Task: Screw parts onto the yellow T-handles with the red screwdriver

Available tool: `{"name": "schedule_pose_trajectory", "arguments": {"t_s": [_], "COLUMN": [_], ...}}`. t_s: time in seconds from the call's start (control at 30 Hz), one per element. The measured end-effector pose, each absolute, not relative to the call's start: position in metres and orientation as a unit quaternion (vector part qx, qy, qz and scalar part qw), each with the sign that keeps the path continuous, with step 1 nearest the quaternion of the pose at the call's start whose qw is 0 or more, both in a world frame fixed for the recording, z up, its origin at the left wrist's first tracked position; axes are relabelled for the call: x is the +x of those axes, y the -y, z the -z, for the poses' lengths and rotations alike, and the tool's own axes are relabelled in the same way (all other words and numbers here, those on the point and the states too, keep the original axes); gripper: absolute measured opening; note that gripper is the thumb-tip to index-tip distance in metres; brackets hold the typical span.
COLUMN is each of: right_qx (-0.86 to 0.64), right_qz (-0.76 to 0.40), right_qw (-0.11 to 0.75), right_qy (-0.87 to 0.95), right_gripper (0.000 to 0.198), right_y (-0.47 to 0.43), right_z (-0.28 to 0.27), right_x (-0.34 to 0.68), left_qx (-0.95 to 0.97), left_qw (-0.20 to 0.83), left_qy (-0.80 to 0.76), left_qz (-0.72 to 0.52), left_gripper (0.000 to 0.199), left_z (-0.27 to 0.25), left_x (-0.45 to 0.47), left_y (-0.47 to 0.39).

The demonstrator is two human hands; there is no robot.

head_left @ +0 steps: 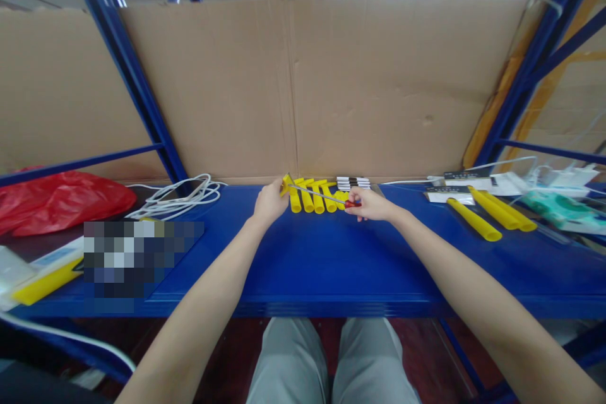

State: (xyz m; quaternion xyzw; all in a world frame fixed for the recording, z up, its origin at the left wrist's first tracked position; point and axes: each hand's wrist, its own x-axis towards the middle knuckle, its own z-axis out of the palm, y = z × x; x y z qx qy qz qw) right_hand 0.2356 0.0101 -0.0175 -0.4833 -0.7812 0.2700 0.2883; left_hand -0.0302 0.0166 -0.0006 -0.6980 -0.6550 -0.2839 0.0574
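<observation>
My left hand [271,201] is closed on a small yellow plastic piece [285,185] near the back of the blue shelf [331,265]. In my right hand [372,204] is a screwdriver with a red handle [351,204]. Its long metal shaft slants up to the left and reaches the yellow piece; whether the tip is inside it, I cannot tell. Under the shaft lies a row of several yellow tubes [308,203] with crosswise ends. Beside my right hand, small yellow parts [341,196] lie in front of a stack of white-and-black pieces [353,183].
Cardboard [379,88] closes off the back between blue posts. On the left are a coiled white cable [189,196], a red plastic bag [61,199] and a yellow tube [45,282]. Longer yellow tubes [473,219] and a green-and-white packet [563,209] lie at the right.
</observation>
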Motion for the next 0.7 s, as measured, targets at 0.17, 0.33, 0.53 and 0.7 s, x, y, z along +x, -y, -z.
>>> {"name": "schedule_pose_trajectory", "arguments": {"t_s": [0.17,0.33,0.53,0.7], "right_qx": [-0.462,-0.463,-0.486,-0.512], "right_qz": [-0.176,-0.150,-0.156,-0.177], "right_qw": [0.283,0.218,0.234,0.254], "right_qy": [0.822,0.846,0.828,0.801], "right_gripper": [0.024,0.030,0.026,0.022], "right_y": [-0.0152,-0.0125,-0.0087,-0.0078], "right_z": [0.0174,0.0112,0.0110,0.0134], "right_x": [0.2372,0.2368,0.2355,0.2319], "left_qx": [-0.702,-0.699,-0.703,-0.697], "left_qw": [0.051,0.050,0.049,0.045], "left_qy": [0.648,0.650,0.644,0.647], "left_qz": [0.291,0.294,0.299,0.305], "left_gripper": [0.020,0.021,0.024,0.024], "left_z": [0.0023,0.0034,0.0026,0.0009], "left_x": [-0.0298,-0.0304,-0.0310,-0.0307], "left_y": [-0.0180,-0.0197,-0.0187,-0.0176]}}
